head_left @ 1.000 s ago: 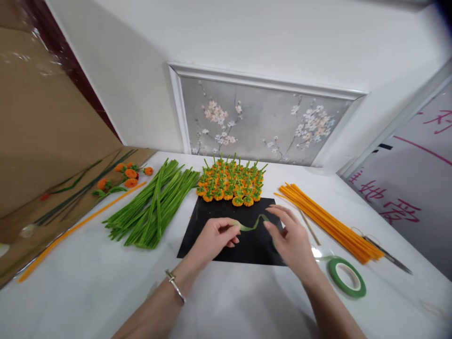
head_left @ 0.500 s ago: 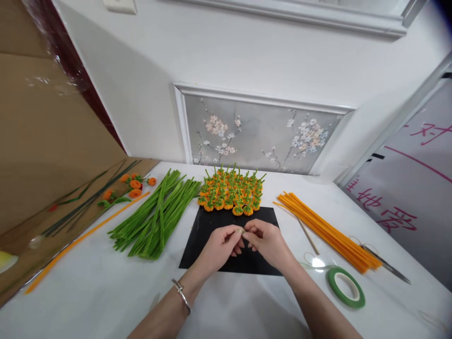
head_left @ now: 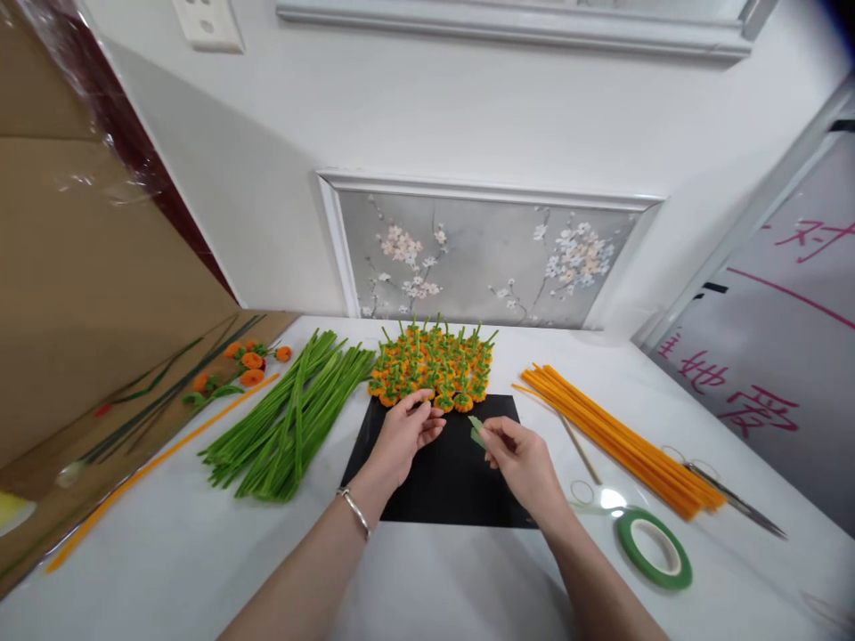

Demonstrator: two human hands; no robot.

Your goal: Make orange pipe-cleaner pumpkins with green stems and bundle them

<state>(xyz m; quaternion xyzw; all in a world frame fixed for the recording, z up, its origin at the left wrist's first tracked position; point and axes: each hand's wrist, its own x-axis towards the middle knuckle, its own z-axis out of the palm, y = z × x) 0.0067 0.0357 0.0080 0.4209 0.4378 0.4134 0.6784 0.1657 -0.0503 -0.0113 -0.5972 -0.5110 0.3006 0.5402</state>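
My right hand pinches a short strip of green floral tape between thumb and fingertips, above the right part of a black mat. My left hand hovers over the mat's left part, fingers loosely curved and apart, with nothing visible in them. Its fingertips reach up to the front row of orange pipe-cleaner flowers; whether they touch one I cannot tell. These flowers stand head down in a tight block, their green stems pointing up. A silver bangle circles my left wrist.
Green pipe cleaners lie left of the mat, near finished orange flowers on cardboard. Orange pipe cleaners, a thin stick, scissors and a green tape roll lie right. A wall panel stands behind.
My hands were together over the mat and have parted. The left moved up and left toward the flowers; the right moved right, the green tape strip now showing in its fingers.
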